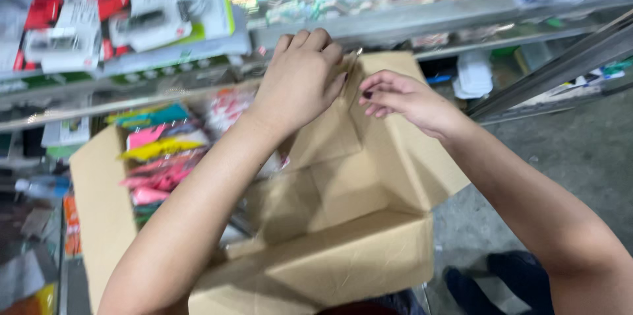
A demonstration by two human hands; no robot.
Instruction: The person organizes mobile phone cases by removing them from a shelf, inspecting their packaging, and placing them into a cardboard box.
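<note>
- The box (369,249), brown cardboard, sat open in front of me, below the shelves, its flaps folded outward.
- My left hand (300,81) was at the far flap (389,124), fingers curled over its top edge, pressing on the cardboard.
- My right hand (402,99) lay just to the right of it on the same flap, fingers bent and touching the board; the two hands were close together but not joined.
- I could not tell whether either hand truly pinched the flap or only rested on it.
- In the left part of the box lay coloured packets (161,157): pink, yellow and teal.
- Beyond the box ran metal shelves (395,22) with blurred packaged goods (132,18), red and white at far left.
- To the right was grey floor (580,150).
- A dark shoe (521,275) showed near right, below my right arm.
</note>
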